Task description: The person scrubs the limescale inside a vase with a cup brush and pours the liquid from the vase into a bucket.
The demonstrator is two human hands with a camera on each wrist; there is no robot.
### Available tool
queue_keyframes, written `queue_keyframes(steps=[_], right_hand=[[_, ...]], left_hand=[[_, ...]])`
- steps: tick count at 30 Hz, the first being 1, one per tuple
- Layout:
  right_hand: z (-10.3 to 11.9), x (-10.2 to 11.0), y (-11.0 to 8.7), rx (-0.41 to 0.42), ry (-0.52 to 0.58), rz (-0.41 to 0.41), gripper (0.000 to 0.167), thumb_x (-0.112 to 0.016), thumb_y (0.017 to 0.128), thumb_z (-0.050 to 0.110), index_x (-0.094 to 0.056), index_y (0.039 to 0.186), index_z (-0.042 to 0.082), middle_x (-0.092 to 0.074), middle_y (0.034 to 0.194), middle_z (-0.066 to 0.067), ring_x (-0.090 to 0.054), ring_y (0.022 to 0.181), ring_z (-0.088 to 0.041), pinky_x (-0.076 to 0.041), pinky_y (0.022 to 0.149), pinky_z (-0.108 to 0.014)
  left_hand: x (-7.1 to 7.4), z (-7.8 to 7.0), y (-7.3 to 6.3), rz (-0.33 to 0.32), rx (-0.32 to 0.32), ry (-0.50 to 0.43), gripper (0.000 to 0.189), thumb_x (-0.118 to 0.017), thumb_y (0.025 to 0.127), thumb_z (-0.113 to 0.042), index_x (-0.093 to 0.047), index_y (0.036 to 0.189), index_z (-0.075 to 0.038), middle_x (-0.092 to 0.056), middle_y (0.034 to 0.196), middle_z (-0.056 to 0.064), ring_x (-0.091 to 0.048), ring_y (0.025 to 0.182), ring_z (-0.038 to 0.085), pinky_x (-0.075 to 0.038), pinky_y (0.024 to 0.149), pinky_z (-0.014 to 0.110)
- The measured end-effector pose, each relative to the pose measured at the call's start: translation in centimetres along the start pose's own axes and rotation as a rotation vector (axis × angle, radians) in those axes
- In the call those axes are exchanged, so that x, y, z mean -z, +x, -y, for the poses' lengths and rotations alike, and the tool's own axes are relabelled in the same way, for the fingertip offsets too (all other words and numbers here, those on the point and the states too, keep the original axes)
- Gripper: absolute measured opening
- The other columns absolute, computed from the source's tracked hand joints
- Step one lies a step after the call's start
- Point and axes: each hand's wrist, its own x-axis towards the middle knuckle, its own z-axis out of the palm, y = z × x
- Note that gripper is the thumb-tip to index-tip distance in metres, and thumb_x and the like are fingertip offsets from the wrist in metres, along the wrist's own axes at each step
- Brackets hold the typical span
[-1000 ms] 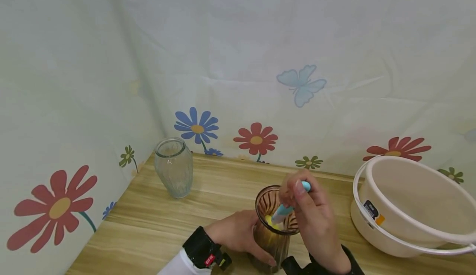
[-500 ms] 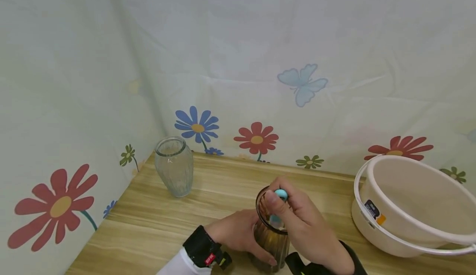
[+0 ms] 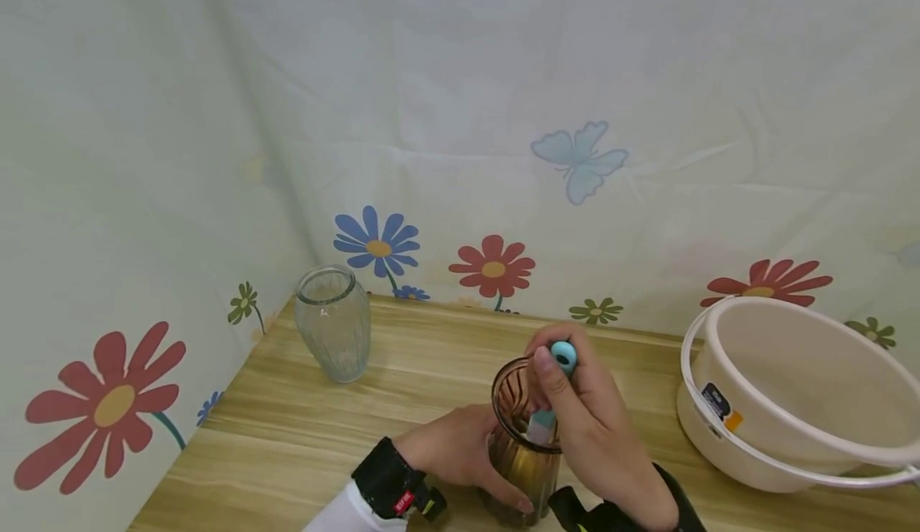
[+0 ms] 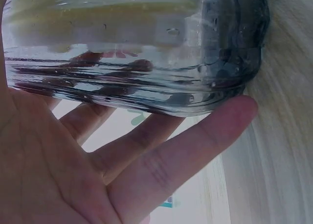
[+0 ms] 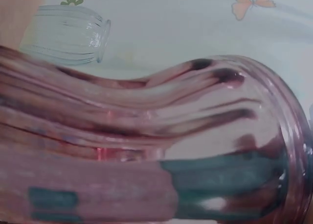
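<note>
The brown ribbed glass vase (image 3: 530, 470) stands on the bench (image 3: 420, 360); the bottle brush (image 3: 542, 427), with light-blue and whitish handle, enters slantwise its mouth.

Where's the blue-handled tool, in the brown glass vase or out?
Partly in: the tool reaches down into the vase, while its round blue end sticks out at the top.

Holds a ribbed glass vase (image 4: 146, 72) with the left hand (image 4: 88, 180), spreading the fingers along its side and touching it near the thick, bluish-dark base with one fingertip. Shows, through glass dotted with small droplets or bubbles, a blurred yellow and whitish mass (image 4: 107, 23) inside. Takes in wood-grain tabletop (image 4: 283, 121) at the right and, between the fingers, white backdrop (image 4: 115, 126) with a bit of green print.
</note>
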Motion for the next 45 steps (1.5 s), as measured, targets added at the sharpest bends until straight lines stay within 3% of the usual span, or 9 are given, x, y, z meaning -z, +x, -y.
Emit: queue_keyframes(steps=[3, 7, 11, 15, 18, 24, 30, 37, 45], right_hand=[[0.1, 0.0, -0.1, 0.046, 0.034, -0.011, 0.017, -0.028, 0.111, -0.002, -0.041, 0.121, -0.004, -0.038, 0.076, -0.005, -0.038, 0.063, -0.021, -0.037, 0.058, -0.036], [-0.3, 0.0, -0.2, 0.251, 0.159, -0.042, 0.027, -0.022, 0.109, -0.007, -0.04, 0.13, -0.006, -0.035, 0.082, -0.005, -0.035, 0.066, -0.019, -0.032, 0.062, -0.033], [-0.3, 0.0, -0.3, 0.438, 0.358, -0.066, 0.031, -0.018, 0.111, 0.0, -0.038, 0.135, -0.003, -0.032, 0.089, -0.008, -0.032, 0.074, -0.018, -0.027, 0.066, -0.032], [0.2, 0.0, 0.0, 0.547, 0.508, -0.072, 0.031, -0.019, 0.112, 0.006, -0.042, 0.13, -0.006, -0.031, 0.087, -0.009, -0.033, 0.074, -0.02, -0.025, 0.062, -0.032], [0.4, -0.1, 0.3, 0.582, 0.548, -0.083, 0.031, -0.021, 0.111, 0.006, -0.043, 0.127, -0.008, -0.032, 0.085, -0.01, -0.034, 0.072, -0.021, -0.025, 0.059, -0.032], [0.4, -0.1, 0.2, 0.574, 0.477, -0.134, 0.029, -0.022, 0.113, 0.007, -0.044, 0.123, -0.007, -0.033, 0.083, -0.009, -0.033, 0.069, -0.018, -0.025, 0.057, -0.031], [-0.6, -0.1, 0.1, 0.525, 0.264, -0.154, 0.019, -0.028, 0.111, -0.001, -0.042, 0.121, -0.01, -0.034, 0.08, -0.007, -0.032, 0.062, -0.012, -0.027, 0.054, -0.029], [-0.6, -0.2, -0.1, 0.293, 0.045, -0.118, 0.015, -0.032, 0.105, -0.015, -0.04, 0.117, -0.013, -0.038, 0.075, -0.002, -0.035, 0.057, -0.013, -0.032, 0.052, -0.029], [-0.2, 0.1, 0.0, 0.064, -0.083, -0.042, 0.011, -0.04, 0.108, -0.006, -0.044, 0.115, 0.001, -0.04, 0.075, 0.001, -0.039, 0.058, -0.015, -0.038, 0.051, -0.029]], left_hand=[[0.0, 0.0, 0.1, 0.006, 0.002, -0.012, 0.069, -0.088, 0.084, -0.035, -0.049, 0.14, -0.04, -0.06, 0.134, -0.019, -0.059, 0.119, -0.002, -0.046, 0.106, 0.021], [0.0, 0.0, 0.0, 0.012, 0.002, -0.032, 0.069, -0.088, 0.084, -0.034, -0.049, 0.142, -0.039, -0.061, 0.135, -0.019, -0.06, 0.119, -0.002, -0.047, 0.105, 0.021], [-0.1, 0.0, -0.1, 0.013, -0.005, -0.034, 0.069, -0.088, 0.084, -0.032, -0.05, 0.141, -0.038, -0.061, 0.134, -0.018, -0.06, 0.119, -0.002, -0.048, 0.104, 0.02], [-0.1, -0.1, -0.2, 0.016, 0.004, -0.042, 0.068, -0.088, 0.084, -0.031, -0.05, 0.14, -0.038, -0.061, 0.133, -0.018, -0.061, 0.118, -0.002, -0.049, 0.103, 0.02], [-0.1, -0.2, -0.2, 0.016, 0.011, -0.052, 0.068, -0.088, 0.084, -0.031, -0.05, 0.141, -0.038, -0.061, 0.133, -0.018, -0.06, 0.118, -0.002, -0.049, 0.103, 0.021], [0.0, -0.3, -0.2, 0.018, 0.023, -0.062, 0.07, -0.088, 0.084, -0.03, -0.049, 0.142, -0.038, -0.061, 0.134, -0.018, -0.06, 0.12, -0.002, -0.049, 0.104, 0.021], [0.0, -0.1, -0.2, 0.009, 0.002, -0.05, 0.07, -0.088, 0.084, -0.031, -0.049, 0.142, -0.039, -0.061, 0.135, -0.018, -0.06, 0.119, -0.002, -0.048, 0.104, 0.021], [-0.1, 0.0, -0.1, 0.011, -0.027, -0.065, 0.073, -0.089, 0.084, -0.029, -0.048, 0.144, -0.038, -0.06, 0.138, -0.018, -0.06, 0.122, -0.001, -0.046, 0.108, 0.022], [0.0, -0.2, -0.1, 0.006, -0.005, -0.036, 0.072, -0.088, 0.084, -0.033, -0.047, 0.144, -0.038, -0.058, 0.138, -0.018, -0.058, 0.123, -0.001, -0.045, 0.108, 0.021]])
